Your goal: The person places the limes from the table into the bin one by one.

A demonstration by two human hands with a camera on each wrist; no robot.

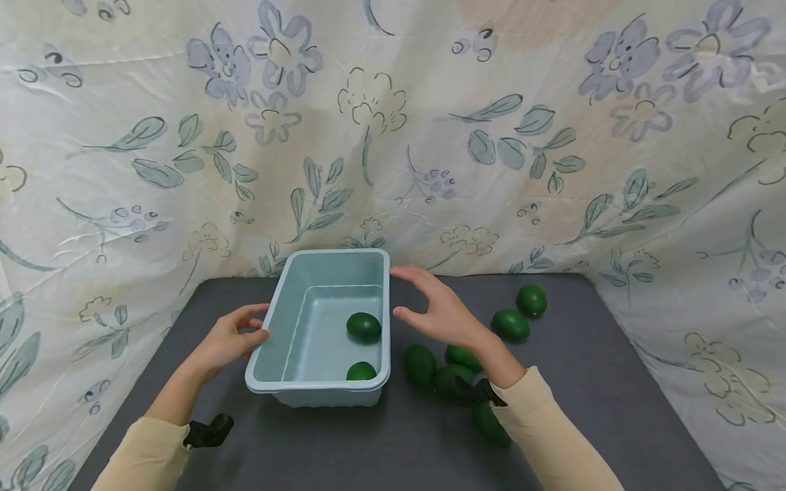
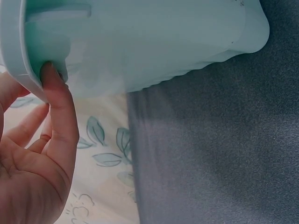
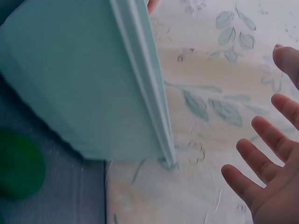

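A light blue-green plastic bin [image 1: 319, 386] stands on the dark table. Two green avocados, a farther one [image 1: 364, 328] and a nearer one [image 1: 361, 371], lie inside along its right side; the bin's front rim partly hides the nearer one. My left hand [image 1: 224, 343] holds the left rim, and in the left wrist view the hand [image 2: 39, 161] has one digit tucked under the rim's edge. Beside the right rim is my right hand [image 1: 439, 310], its fingers spread and nothing in it. A gap shows between that hand [image 3: 271, 170] and the bin wall [image 3: 88, 79] in the right wrist view.
Several avocados lie clustered right of the bin, among them one [image 1: 420, 366] near its wall; the right forearm partly covers others. Two more, one nearer [image 1: 511, 325] and one farther [image 1: 531, 301], lie back right. A flowered cloth [image 1: 393, 136] hangs behind the dark table [image 1: 295, 450].
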